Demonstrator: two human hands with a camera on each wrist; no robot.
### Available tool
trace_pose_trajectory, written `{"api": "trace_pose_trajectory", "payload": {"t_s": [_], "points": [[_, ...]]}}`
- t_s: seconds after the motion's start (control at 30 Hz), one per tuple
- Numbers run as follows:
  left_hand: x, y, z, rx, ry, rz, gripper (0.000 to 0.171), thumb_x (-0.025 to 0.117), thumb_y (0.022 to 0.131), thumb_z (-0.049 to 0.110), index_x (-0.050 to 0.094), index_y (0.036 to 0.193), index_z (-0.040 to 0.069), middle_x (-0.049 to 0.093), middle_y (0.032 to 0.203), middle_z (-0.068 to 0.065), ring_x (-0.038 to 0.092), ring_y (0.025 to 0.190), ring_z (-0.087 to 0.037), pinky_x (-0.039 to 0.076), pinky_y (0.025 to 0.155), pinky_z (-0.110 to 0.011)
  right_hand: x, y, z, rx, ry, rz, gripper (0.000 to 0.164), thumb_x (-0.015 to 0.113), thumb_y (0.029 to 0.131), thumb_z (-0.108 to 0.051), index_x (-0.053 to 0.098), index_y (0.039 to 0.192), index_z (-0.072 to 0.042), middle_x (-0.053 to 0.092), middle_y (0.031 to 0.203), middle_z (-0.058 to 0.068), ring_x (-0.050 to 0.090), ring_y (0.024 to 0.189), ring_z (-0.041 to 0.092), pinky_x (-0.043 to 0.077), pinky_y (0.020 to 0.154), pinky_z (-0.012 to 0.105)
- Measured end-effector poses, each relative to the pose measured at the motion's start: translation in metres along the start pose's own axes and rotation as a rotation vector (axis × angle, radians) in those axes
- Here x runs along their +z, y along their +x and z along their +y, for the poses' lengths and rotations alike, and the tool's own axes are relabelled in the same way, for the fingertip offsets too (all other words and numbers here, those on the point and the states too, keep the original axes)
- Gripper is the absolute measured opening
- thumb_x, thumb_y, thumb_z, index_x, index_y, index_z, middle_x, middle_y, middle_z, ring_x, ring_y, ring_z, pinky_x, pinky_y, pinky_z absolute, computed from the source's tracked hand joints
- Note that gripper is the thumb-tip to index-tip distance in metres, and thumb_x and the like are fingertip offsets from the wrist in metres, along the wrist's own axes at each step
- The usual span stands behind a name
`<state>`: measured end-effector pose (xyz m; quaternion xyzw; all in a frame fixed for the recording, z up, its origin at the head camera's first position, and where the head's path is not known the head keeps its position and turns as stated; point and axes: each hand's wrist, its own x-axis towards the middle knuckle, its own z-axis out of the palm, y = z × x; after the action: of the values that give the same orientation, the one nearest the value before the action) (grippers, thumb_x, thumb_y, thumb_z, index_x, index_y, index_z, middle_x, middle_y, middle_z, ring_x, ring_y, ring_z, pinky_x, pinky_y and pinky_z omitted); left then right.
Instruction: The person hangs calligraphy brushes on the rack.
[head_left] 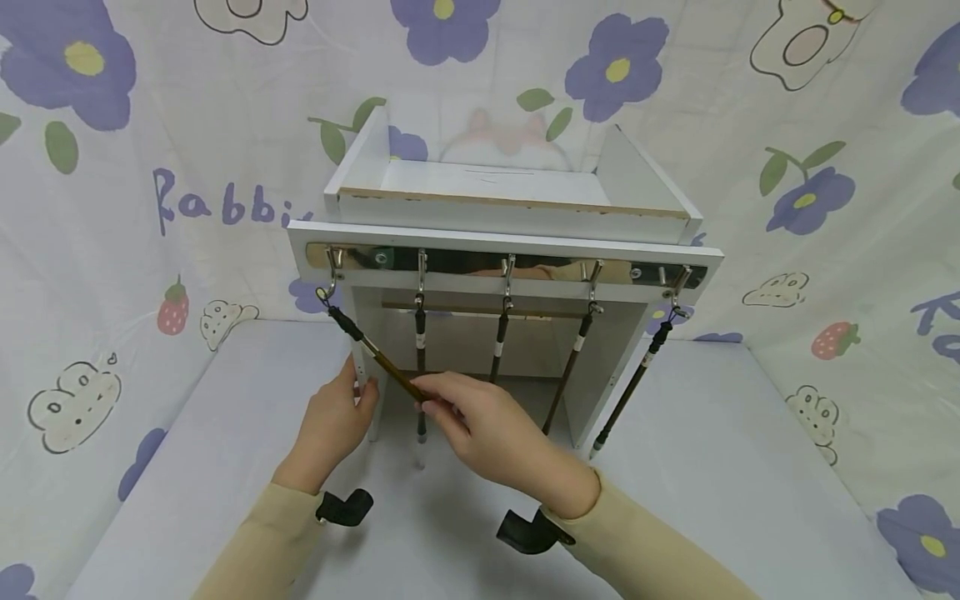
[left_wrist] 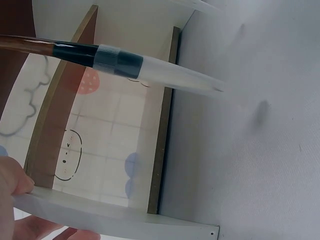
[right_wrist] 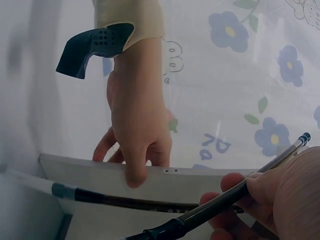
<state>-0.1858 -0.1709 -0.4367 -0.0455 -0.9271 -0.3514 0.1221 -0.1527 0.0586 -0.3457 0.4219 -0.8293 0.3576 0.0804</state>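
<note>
My right hand (head_left: pixel 487 425) pinches the brown handle of a writing brush (head_left: pixel 386 367) between thumb and fingers. The brush slants down to the right from the leftmost hook (head_left: pixel 332 279), where its loop is at the hook's tip. My left hand (head_left: pixel 330 425) grips the left side panel (left_wrist: pixel 115 220) of a white wooden rack (head_left: pixel 487 237), thumb on the inner side and fingers outside. Just right of the held brush hangs a second brush (head_left: pixel 421 342), its pale tip (left_wrist: pixel 175 75) pointing down. The held brush's lower end is hidden behind my right hand.
More brushes hang from the hooks to the right, the outermost one (head_left: pixel 637 375) tilted. A shiny metal hook strip (head_left: pixel 472 261) runs along the rack's front. An upper tray (head_left: pixel 495 179) tops the rack, which stands on a white surface (head_left: pixel 750 467) before a patterned cloth (head_left: pixel 225 125).
</note>
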Motion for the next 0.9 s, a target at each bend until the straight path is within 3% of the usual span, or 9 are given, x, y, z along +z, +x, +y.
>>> {"api": "trace_pose_trajectory", "payload": {"t_s": [0.47,0.9], "points": [[-0.0004,-0.0003,0.0002,-0.012,0.002,-0.007,0.049,0.046,0.101,0.024,0.035,0.144,0.003,0.059,0.124,-0.028,0.064,0.101,-0.043,0.057,0.067,-0.048,-0.0011,0.0003,-0.0028,0.026,0.014,-0.007,0.028,0.056,0.099,-0.011,0.061,0.125,-0.009,0.065,0.107,-0.003,0.057,0.083,0.002,0.05,0.068,0.02],[0.0005,-0.0008,0.0007,-0.005,-0.01,-0.001,0.054,0.047,0.101,0.024,0.031,0.148,0.003,0.057,0.126,-0.028,0.065,0.099,-0.043,0.057,0.064,-0.048,-0.0001,-0.0018,0.0002,0.081,0.018,0.01,0.027,0.059,0.098,-0.016,0.062,0.124,-0.011,0.063,0.096,-0.009,0.055,0.075,0.004,0.049,0.063,0.02]]}}
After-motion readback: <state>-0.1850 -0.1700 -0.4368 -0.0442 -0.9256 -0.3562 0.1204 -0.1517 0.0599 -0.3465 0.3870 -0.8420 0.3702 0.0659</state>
